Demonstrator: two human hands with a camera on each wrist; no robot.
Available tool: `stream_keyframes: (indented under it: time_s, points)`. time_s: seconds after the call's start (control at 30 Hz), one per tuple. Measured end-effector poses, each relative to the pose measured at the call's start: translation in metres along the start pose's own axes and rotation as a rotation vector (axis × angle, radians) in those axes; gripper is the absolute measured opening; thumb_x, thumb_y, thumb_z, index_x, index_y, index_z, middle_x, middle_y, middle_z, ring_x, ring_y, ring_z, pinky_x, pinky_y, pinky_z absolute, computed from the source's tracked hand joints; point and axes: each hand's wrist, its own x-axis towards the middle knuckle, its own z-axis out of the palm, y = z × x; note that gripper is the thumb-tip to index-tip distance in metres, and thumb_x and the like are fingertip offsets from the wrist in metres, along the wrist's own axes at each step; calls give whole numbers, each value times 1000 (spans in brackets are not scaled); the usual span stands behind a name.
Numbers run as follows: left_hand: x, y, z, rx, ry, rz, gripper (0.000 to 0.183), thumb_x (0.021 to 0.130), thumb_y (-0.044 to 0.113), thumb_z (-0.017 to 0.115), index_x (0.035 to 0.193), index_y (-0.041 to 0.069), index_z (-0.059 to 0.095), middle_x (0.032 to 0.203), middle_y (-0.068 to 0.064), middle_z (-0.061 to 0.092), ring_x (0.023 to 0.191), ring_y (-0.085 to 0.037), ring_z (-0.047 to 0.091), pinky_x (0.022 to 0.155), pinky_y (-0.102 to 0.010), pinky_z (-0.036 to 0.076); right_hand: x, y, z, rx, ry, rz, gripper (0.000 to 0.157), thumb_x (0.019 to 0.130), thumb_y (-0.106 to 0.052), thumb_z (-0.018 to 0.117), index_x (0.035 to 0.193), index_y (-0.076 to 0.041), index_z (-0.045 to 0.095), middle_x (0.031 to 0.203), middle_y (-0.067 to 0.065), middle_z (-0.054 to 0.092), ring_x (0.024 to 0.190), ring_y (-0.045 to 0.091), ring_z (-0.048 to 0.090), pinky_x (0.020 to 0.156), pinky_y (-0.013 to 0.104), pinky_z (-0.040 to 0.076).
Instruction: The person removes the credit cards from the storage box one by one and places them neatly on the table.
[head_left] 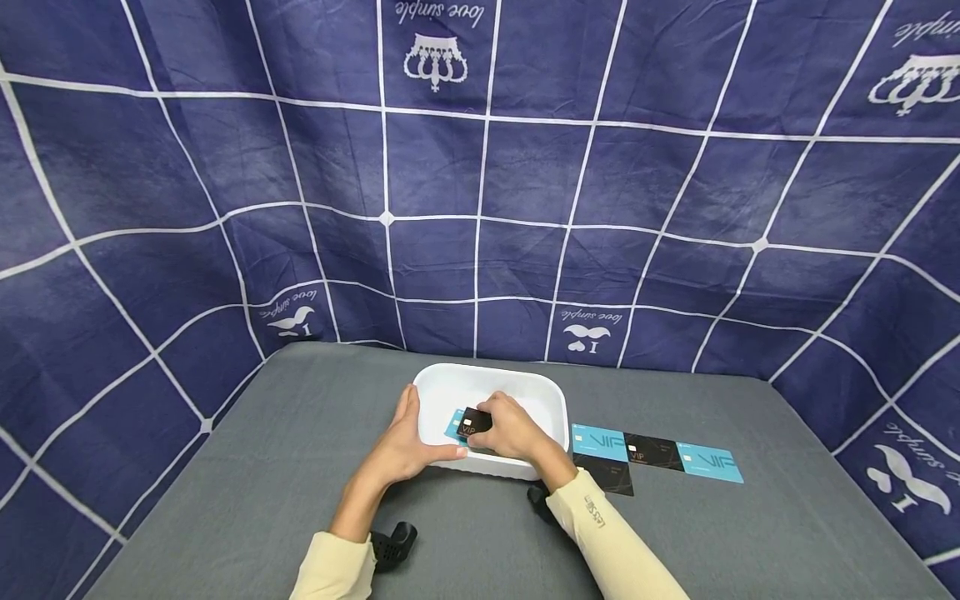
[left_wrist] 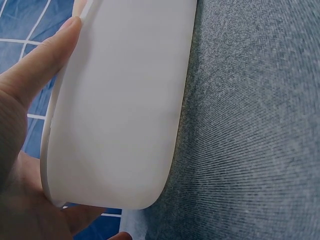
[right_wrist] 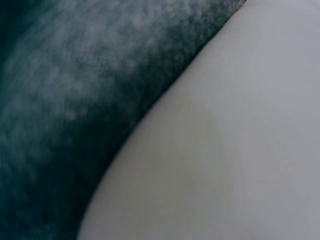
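A white plastic tub (head_left: 517,379) stands on the grey cloth. My left hand (head_left: 396,446) holds its near left corner, thumb along the front rim and fingers against the left end; in the left wrist view the thumb (left_wrist: 47,57) presses at the rim of the tub wall (left_wrist: 120,115). Reaching inside over the front rim, my right hand (head_left: 508,427) pinches a black VIP card (head_left: 471,421) at its right side. Partly under that card shows a light-blue card (head_left: 453,423) in the tub. The right wrist view shows only blurred tub wall (right_wrist: 225,150) and cloth.
To the tub's right, a row of cards lies on the cloth: a blue VIP card (head_left: 598,442), a black one (head_left: 652,452) and another blue one (head_left: 709,462). Another black card (head_left: 606,474) lies below the row, near my right forearm. A navy checked curtain (head_left: 525,183) hangs behind.
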Motion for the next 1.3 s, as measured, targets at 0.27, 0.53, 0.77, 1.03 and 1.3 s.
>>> stream_keyframes:
  time_s: [0.27, 0.53, 0.77, 1.03, 1.3]
  points:
    - [0, 0, -2, 19, 5, -10, 137, 67, 43, 90, 155, -5, -2, 162, -22, -4, 146, -41, 11, 113, -53, 23, 1, 0, 0, 0, 25, -41, 43, 76, -25, 81, 109, 0, 72, 91, 4, 59, 81, 15, 52, 71, 29, 45]
    - [0, 0, -4, 18, 15, -21, 137, 66, 44, 91, 155, -5, -2, 162, -22, -3, 146, -41, 11, 113, -53, 23, 1, -5, -2, 41, 82, -22, 49, 75, -24, 81, 115, 2, 70, 94, 6, 58, 86, 19, 50, 72, 32, 42]
    - [-1, -1, -4, -5, 17, -20, 138, 65, 42, 92, 155, -6, -1, 162, -22, -3, 147, -39, 9, 114, -53, 21, -1, -4, 0, 53, 107, -17, 53, 73, -22, 81, 117, 4, 69, 96, 6, 57, 89, 21, 50, 74, 32, 43]
    - [1, 0, 0, -31, 27, -4, 137, 65, 39, 92, 155, -5, -1, 162, -22, -2, 146, -39, 10, 114, -51, 21, -3, 3, -4, 90, 149, -16, 52, 72, -20, 81, 116, 6, 69, 95, 6, 57, 87, 19, 49, 74, 33, 42]
    - [0, -1, 2, -49, 29, 5, 137, 64, 37, 93, 154, -6, -1, 162, -23, -2, 146, -38, 9, 114, -51, 20, -9, 4, -9, 54, 162, -52, 53, 74, -24, 80, 117, 5, 69, 97, 5, 57, 88, 18, 49, 72, 32, 42]
